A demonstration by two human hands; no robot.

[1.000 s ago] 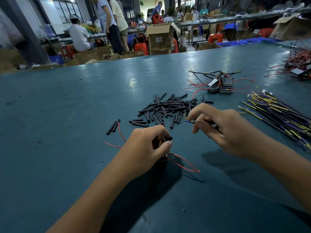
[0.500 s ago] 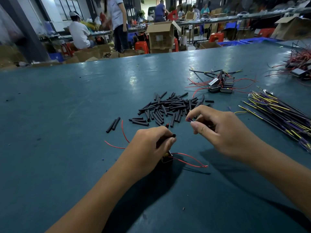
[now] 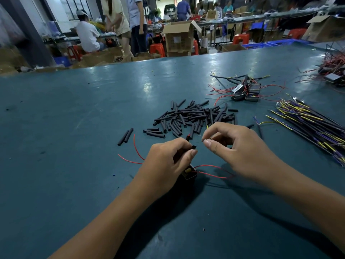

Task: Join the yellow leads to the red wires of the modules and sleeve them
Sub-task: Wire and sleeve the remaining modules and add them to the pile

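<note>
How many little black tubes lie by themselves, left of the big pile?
2. One tube and a second tube lie side by side on the table, left of the pile. More may hide under the left hand or right hand.

sleeves (image 3: 194, 116) behind hands, leads (image 3: 306, 124) right of sleeves

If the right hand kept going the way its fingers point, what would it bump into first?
Probably the left hand. The right hand points leftward at its fingertips, which pinch a black tube, though depth is hard to judge.
</note>
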